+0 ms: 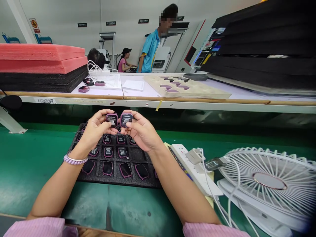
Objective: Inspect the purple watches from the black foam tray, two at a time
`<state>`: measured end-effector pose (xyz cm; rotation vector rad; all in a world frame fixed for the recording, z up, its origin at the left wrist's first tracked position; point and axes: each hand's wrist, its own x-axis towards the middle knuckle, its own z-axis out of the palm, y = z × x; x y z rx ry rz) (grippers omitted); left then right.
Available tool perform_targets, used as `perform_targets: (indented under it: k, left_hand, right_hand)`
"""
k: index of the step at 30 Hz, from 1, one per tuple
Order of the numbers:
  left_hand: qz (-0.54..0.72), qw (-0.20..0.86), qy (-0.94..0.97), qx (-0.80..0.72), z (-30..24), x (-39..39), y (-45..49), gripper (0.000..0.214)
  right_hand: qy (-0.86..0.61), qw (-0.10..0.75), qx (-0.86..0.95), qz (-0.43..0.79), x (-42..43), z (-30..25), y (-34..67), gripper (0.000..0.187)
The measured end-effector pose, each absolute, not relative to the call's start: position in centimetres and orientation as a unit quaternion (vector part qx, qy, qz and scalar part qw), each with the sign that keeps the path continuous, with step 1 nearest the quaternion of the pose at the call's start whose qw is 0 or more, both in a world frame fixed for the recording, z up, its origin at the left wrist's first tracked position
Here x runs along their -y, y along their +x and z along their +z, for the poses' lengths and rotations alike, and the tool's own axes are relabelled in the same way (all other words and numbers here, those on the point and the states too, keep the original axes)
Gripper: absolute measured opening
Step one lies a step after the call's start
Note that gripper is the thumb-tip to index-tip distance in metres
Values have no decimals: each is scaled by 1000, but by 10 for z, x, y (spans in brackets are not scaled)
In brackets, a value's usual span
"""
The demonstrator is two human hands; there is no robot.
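Note:
My left hand [95, 127] pinches a purple smartwatch body [112, 120] by its edges, thumb on the lower part of its lit screen. In my right hand [142, 130] is a second purple smartwatch [126, 119], its screen also lit with lines of white text. The two watches are side by side, facing me, above a black foam tray [137, 154]. More purple watches, such as this one [108, 151], lie in the tray's compartments. Those in the middle rows show text, while the nearest row has dark screens. My hands and forearms hide parts of the tray.
A white power strip [181, 151] with plugs and cables lies right of the tray, beside a white fan [269, 181]. On the shelf [133, 100] are red foam slabs [41, 57], several watches, papers, a beige tray [195, 90] and stacked black foam [259, 69]. People are beyond.

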<state>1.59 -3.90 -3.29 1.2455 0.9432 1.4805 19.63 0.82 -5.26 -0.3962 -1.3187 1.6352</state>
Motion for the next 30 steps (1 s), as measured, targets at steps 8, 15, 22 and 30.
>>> perform_targets:
  k: [8,15,22,30]
  left_hand:
    - [603,467,522,-381,-33,40,17,47]
    - [601,443,543,-384,-34,40,18,46]
    - [602,413,559,-393,-37,38,16,40]
    - [594,445,554,-377,-34,41,16,49]
  right_hand:
    - [-167,487,554,653,-10,-55,196,49]
    - [-157,484,566,649,-6,-54,196,50]
    - [-156,480,567,651,-3,-52,194,48]
    - [-152,494,554,652,-6,-53,196,50]
